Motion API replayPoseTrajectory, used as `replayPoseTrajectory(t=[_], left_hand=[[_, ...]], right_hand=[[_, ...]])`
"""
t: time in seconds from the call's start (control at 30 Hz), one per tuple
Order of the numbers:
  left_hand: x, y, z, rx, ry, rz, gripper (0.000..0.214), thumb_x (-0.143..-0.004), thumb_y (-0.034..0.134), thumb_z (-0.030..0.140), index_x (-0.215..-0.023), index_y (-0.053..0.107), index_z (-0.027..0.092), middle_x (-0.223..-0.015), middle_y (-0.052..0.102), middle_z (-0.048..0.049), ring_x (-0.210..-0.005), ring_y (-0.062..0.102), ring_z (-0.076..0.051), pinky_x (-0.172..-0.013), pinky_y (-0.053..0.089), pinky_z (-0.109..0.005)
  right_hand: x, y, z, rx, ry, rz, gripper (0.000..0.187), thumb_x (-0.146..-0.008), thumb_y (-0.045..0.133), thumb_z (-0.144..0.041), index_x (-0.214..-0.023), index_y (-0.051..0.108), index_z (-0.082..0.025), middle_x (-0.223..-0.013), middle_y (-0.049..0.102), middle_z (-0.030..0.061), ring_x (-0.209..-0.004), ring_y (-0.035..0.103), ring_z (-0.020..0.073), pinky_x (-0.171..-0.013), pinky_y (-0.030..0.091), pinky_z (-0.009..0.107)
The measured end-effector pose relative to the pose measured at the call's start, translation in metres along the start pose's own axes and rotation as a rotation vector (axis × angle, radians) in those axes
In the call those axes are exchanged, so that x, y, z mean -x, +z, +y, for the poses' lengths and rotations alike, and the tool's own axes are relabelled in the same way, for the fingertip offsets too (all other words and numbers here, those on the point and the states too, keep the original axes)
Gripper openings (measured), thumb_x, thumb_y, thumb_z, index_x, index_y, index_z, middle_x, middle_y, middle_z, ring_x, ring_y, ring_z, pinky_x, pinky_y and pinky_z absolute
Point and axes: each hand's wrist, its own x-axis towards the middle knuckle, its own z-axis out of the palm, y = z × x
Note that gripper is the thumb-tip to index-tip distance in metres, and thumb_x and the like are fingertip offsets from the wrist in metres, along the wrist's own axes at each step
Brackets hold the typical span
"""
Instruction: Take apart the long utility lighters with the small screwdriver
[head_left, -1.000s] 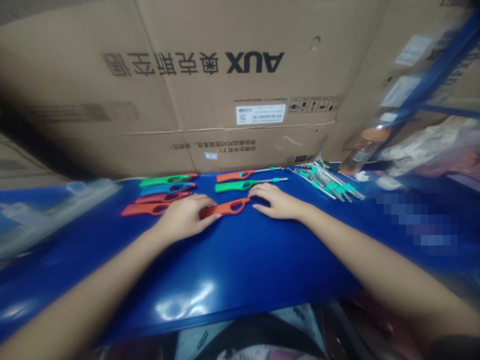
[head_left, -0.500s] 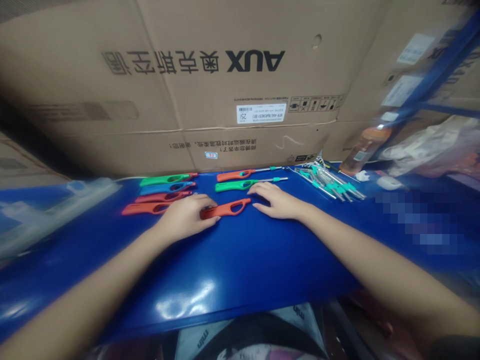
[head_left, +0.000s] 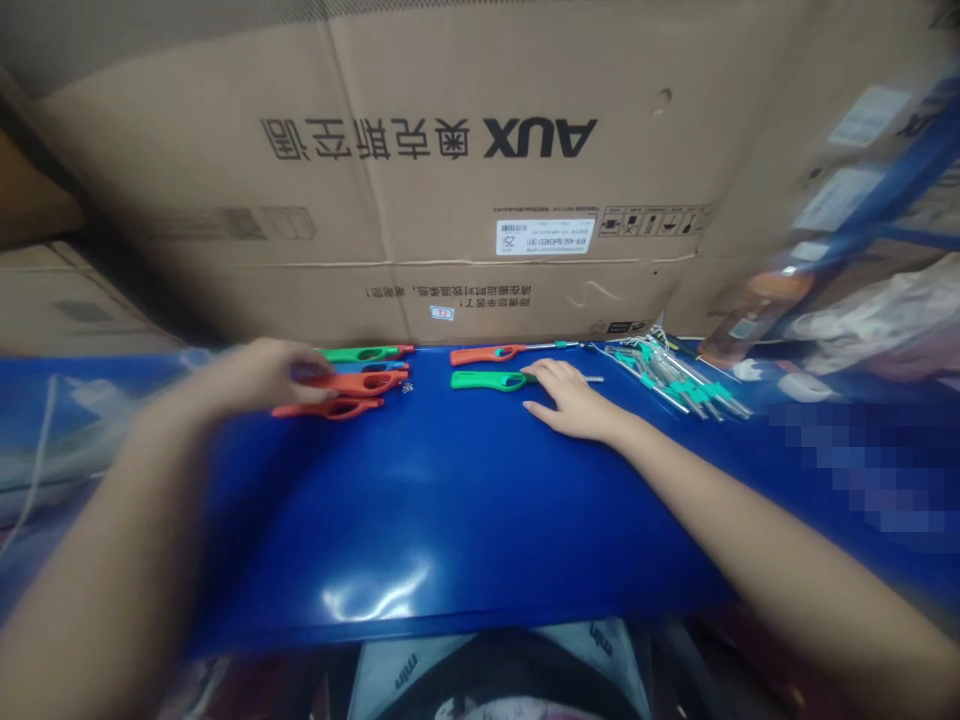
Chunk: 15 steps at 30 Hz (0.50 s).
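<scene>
At the left, the fingers of my left hand [head_left: 281, 375] close round the near end of an orange lighter handle [head_left: 379, 382], which lies over the row there. A green handle [head_left: 360, 354] and a blue handle [head_left: 394, 367] show behind it, and another orange handle [head_left: 337, 409] in front. My right hand [head_left: 574, 400] rests on the table with thumb and fingers apart, holding nothing. Its fingertips cover part of the metal rod of a green lighter [head_left: 487, 380]. Just behind lies an orange lighter [head_left: 484, 355] fitted with its rod.
Metal rods with teal collars [head_left: 679, 375] lie in a pile right of my right hand. Behind them a bottle of brown liquid [head_left: 757, 315] leans beside white plastic bags [head_left: 885, 315]. A large cardboard box [head_left: 450, 220] walls off the back of the blue table [head_left: 480, 520].
My left hand has moved left with the orange handle, from the table's middle to the row of handles. My right hand keeps its open pose by the green lighter; the view has shifted slightly.
</scene>
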Motion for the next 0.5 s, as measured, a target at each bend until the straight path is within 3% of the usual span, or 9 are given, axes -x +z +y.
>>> replayPoseTrajectory(t=[0.13,0.33,0.43,0.5], left_hand=[[-0.007,0.01,-0.017,-0.06,-0.016,-0.039,0.041,-0.076,0.066,0.043,-0.108,0.073,0.018,-0.102,0.078,-0.0011,-0.089,0.066,-0.021,-0.077,0.046,-0.024],[-0.007,0.007,-0.008,-0.071,-0.036,-0.074,0.054,-0.075,0.067,0.041,-0.124,0.067,0.017,-0.121,0.073,-0.0079,-0.102,0.068,-0.026,-0.082,0.049,-0.028],[-0.001,0.005,0.013,-0.126,-0.037,0.024,0.053,-0.078,0.067,0.045,-0.122,0.067,0.015,-0.116,0.073,-0.0137,-0.1,0.068,-0.033,-0.083,0.05,-0.036],[0.003,0.012,0.039,-0.145,0.121,0.198,0.042,-0.087,0.058,0.046,-0.112,0.069,0.015,-0.11,0.072,-0.0138,-0.099,0.067,-0.034,-0.088,0.049,-0.04]], right_hand=[[0.0,0.003,0.001,-0.015,0.004,0.014,0.039,-0.094,0.049,-0.03,-0.129,0.055,-0.016,-0.126,0.058,0.0155,-0.119,0.051,0.0317,-0.105,0.041,0.051],[0.001,-0.004,-0.002,-0.054,-0.057,-0.036,0.027,-0.088,0.05,-0.02,-0.113,0.058,-0.018,-0.115,0.059,0.0127,-0.11,0.052,0.0297,-0.097,0.044,0.048],[0.003,-0.015,-0.009,-0.082,-0.109,-0.099,0.025,-0.085,0.046,-0.012,-0.106,0.058,-0.019,-0.109,0.061,0.0093,-0.103,0.055,0.0255,-0.094,0.044,0.044],[0.004,-0.02,-0.018,-0.1,-0.119,-0.111,0.02,-0.091,0.047,-0.017,-0.108,0.057,-0.019,-0.111,0.062,0.0089,-0.102,0.056,0.0244,-0.094,0.045,0.042]])
